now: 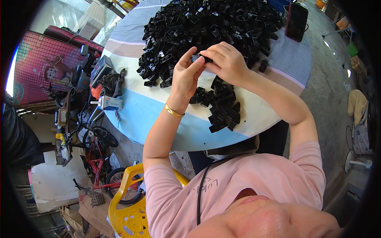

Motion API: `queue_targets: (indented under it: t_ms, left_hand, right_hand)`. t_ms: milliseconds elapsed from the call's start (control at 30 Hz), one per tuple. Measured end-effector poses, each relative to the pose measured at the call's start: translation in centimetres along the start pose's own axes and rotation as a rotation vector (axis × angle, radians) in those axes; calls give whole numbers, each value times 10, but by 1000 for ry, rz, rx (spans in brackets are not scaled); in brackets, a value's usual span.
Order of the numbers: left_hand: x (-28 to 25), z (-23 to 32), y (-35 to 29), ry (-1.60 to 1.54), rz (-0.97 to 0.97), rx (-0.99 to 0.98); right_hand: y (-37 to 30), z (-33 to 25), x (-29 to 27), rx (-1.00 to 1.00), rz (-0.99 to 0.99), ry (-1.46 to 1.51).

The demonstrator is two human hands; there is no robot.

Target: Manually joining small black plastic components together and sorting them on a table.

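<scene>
Over the round table, my left hand (185, 79) pinches a small black plastic part (207, 59) between thumb and fingers. Opposite it, my right hand (229, 63) has its fingers closed on the same part, and the two hands nearly touch. A pale shiny spot shows at the part's left end; its exact kind is too small to tell. Just beyond my hands spreads a big heap of similar black plastic parts (214, 23). Closer to me, below my right hand, lies a smaller group of black parts (224, 105).
A striped cloth covers the table (158, 127). A phone (297, 22) stands at its far right. At the left edge are a small white-blue box (111, 103) and dark gloves (113, 82). A yellow plastic chair (129, 216) and a red bicycle (97, 166) stand at lower left.
</scene>
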State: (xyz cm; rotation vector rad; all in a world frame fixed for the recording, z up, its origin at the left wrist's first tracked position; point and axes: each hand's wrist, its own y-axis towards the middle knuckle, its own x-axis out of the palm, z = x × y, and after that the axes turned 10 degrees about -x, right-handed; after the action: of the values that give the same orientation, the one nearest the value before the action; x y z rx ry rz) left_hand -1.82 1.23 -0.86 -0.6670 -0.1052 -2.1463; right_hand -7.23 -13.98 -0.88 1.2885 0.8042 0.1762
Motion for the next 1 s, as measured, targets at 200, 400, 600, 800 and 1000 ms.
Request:
queue_targets:
  t_ms: [200,400,600,800,1000]
  left_hand:
    - [-2,14,0,124,-146,40]
    - [0,14,0,302,6,175]
    - [4,15,-3,410,64,232]
    - [10,3,-6,346,26,261]
    - [6,11,-3,168,-30,97]
  right_hand:
    - [1,5,-6,507,-19,422]
    - [0,5,-7,695,12,705]
    - [0,6,-8,538,11,610]
    - [2,1,-7,121,36,86]
    - [6,-1,-10,113,23,154]
